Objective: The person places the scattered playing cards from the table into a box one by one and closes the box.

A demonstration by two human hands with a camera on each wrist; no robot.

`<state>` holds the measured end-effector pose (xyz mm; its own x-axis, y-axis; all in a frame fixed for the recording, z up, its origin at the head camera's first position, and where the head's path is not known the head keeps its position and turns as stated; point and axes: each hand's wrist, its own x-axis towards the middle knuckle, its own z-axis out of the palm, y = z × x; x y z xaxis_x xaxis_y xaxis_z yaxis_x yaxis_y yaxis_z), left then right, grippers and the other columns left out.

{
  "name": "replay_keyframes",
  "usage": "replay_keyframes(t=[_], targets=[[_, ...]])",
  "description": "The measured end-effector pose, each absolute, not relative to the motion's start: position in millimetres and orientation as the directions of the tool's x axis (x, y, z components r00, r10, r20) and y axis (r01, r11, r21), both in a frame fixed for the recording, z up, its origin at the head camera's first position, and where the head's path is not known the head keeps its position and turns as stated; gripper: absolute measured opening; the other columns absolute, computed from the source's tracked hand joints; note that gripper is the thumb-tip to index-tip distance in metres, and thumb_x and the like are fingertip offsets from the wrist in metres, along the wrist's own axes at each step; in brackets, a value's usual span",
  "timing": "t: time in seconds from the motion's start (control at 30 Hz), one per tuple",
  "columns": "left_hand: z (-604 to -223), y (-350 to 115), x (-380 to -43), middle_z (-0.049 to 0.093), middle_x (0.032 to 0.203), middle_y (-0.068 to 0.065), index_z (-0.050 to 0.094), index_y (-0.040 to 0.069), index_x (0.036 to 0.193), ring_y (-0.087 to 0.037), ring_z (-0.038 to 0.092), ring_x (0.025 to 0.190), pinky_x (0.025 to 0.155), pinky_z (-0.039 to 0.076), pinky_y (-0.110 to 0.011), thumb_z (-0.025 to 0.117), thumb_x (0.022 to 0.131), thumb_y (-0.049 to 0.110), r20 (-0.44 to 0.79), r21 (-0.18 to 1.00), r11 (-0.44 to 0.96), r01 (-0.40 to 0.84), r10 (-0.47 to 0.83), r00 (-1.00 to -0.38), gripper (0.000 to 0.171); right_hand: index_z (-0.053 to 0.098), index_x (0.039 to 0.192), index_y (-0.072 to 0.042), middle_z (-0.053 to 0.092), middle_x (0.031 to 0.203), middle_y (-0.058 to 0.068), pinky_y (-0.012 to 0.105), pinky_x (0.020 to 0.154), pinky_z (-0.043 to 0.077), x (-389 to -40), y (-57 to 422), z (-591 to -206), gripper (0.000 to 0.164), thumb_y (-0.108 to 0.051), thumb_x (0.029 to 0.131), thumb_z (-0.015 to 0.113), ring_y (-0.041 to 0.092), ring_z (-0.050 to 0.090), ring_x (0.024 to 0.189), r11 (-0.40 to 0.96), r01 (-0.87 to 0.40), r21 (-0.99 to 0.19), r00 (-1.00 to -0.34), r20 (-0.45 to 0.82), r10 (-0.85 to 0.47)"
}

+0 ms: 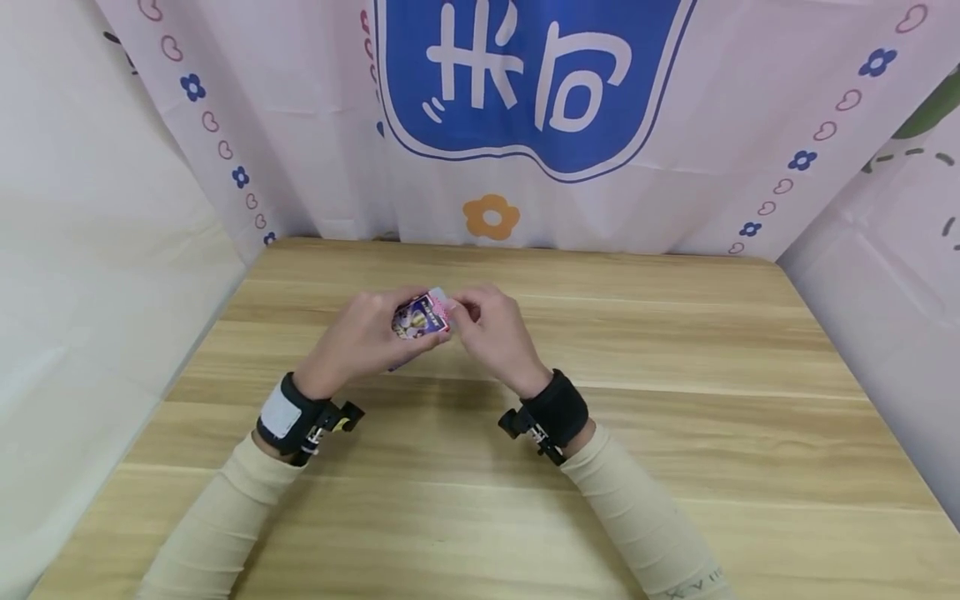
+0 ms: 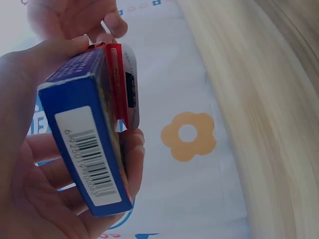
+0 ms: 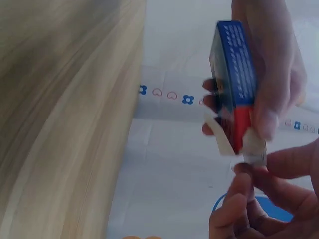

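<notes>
A small blue and red cardboard box (image 1: pixel 417 321) is tilted above the middle of the table. My left hand (image 1: pixel 360 337) grips it, thumb along one side and fingers round the other. The barcode end of the box (image 2: pixel 87 149) faces the left wrist camera. At the opposite, red end an open whitish flap (image 3: pixel 218 135) sticks out. There my right hand (image 1: pixel 495 329) pinches a small whitish piece (image 3: pixel 255 158) between thumb and fingers. Whether that piece is another flap or something inside, I cannot tell.
The wood-grain table (image 1: pixel 675 417) spreads out beneath both hands. A printed cloth (image 1: pixel 315 125) with a blue emblem and an orange flower hangs at its back edge, with pale sheets at both sides. Each wrist wears a black strap (image 1: pixel 555 408) with a small camera mount.
</notes>
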<state>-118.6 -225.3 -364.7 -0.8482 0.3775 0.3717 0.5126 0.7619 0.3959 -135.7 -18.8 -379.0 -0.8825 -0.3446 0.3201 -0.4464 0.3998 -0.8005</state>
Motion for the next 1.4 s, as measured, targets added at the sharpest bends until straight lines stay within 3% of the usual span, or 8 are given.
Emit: replay_keyframes(t=[0.27,0.4,0.6,0.7,0.87,0.97,1.2,1.4], targets=[[-368.1,-224.4,-121.8,0.075,0.087,-0.007,0.072,0.005,0.11,-0.014,0.068,0.07,0.057,0.054,-0.024,0.084,0.088,0.033,0.399,0.394,0.746,0.538,0.388,-0.831,0.037,0.077,0.124,-0.002,0.07,0.11,0.013,0.035,0.078,0.055,-130.8,-22.5,-375.4,0.031,-0.02,0.107,0.057,0.022,0.066,0.093,0.494,-0.561,-0.665,-0.814,0.335,-0.473],[-371.4,-224.2,-120.8,0.078,0.094,-0.015,0.072,-0.001,0.122,-0.019,0.072,0.072,0.059,0.057,-0.028,0.086,0.088,0.033,0.414,0.397,0.749,0.53,0.37,-0.832,0.05,0.065,0.143,-0.008,0.065,0.124,0.012,0.033,0.083,0.056,-136.1,-8.6,-374.2,0.041,-0.027,0.108,0.057,0.022,0.065,0.104,0.442,-0.513,-0.736,-0.797,0.216,-0.565],[-373.1,-211.9,-118.6,0.078,0.11,-0.022,0.061,-0.002,0.143,-0.029,0.078,0.089,0.069,0.063,-0.039,0.087,0.087,0.037,0.366,0.553,0.7,0.452,0.284,-0.886,0.073,0.051,0.157,-0.02,0.06,0.134,0.009,0.035,0.087,0.059,-138.6,23.4,-373.6,0.069,-0.031,0.095,0.08,0.022,0.064,0.111,0.391,-0.514,-0.763,-0.748,0.176,-0.64],[-372.3,-200.1,-117.8,0.077,0.117,-0.022,0.054,0.003,0.149,-0.032,0.077,0.1,0.076,0.064,-0.043,0.086,0.088,0.037,0.306,0.69,0.623,0.368,0.209,-0.929,0.077,0.054,0.152,-0.013,0.061,0.132,0.012,0.036,0.084,0.061,-135.6,31.9,-374.3,0.071,-0.028,0.09,0.085,0.025,0.068,0.107,0.396,-0.523,-0.755,-0.788,0.251,-0.562],[-369.3,-170.5,-118.2,0.073,0.126,-0.017,0.047,0.008,0.146,-0.031,0.073,0.11,0.083,0.063,-0.039,0.084,0.091,0.035,0.18,0.91,0.375,0.175,0.022,-0.983,0.071,0.056,0.11,-0.004,0.067,0.106,0.014,0.032,0.07,0.062,-123.1,34.9,-377.4,0.036,-0.023,0.094,0.081,0.025,0.075,0.086,0.316,-0.415,-0.853,-0.896,0.324,-0.302],[-365.1,-150.9,-116.9,0.069,0.128,-0.016,0.047,0.005,0.143,-0.028,0.071,0.114,0.086,0.061,-0.03,0.082,0.093,0.033,0.146,0.964,0.234,0.126,-0.067,-0.987,0.067,0.057,0.102,-0.002,0.069,0.098,0.015,0.034,0.07,0.064,-113.8,29.6,-380.5,0.022,-0.015,0.098,0.075,0.026,0.076,0.08,0.164,-0.423,-0.891,-0.895,0.382,-0.228],[-350.8,-132.1,-99.9,0.063,0.129,-0.015,0.044,0.004,0.145,-0.021,0.063,0.114,0.088,0.057,-0.022,0.072,0.101,0.018,0.348,0.934,0.122,0.335,-0.109,-0.931,0.054,0.057,0.135,0.004,0.072,0.113,0.024,0.031,0.081,0.064,-100.3,22.9,-372.1,0.041,0.001,0.096,0.071,0.033,0.077,0.088,0.034,-0.644,-0.764,-0.762,0.636,-0.125],[-341.5,-131.2,-94.0,0.06,0.126,-0.015,0.05,0.001,0.144,-0.018,0.062,0.108,0.086,0.062,-0.027,0.067,0.101,0.003,0.522,0.85,0.098,0.518,-0.018,-0.853,0.046,0.055,0.144,0.005,0.072,0.113,0.026,0.026,0.085,0.062,-105.4,32.7,-363.3,0.049,0.009,0.096,0.064,0.031,0.075,0.092,0.01,-0.722,-0.692,-0.684,0.712,-0.16]])
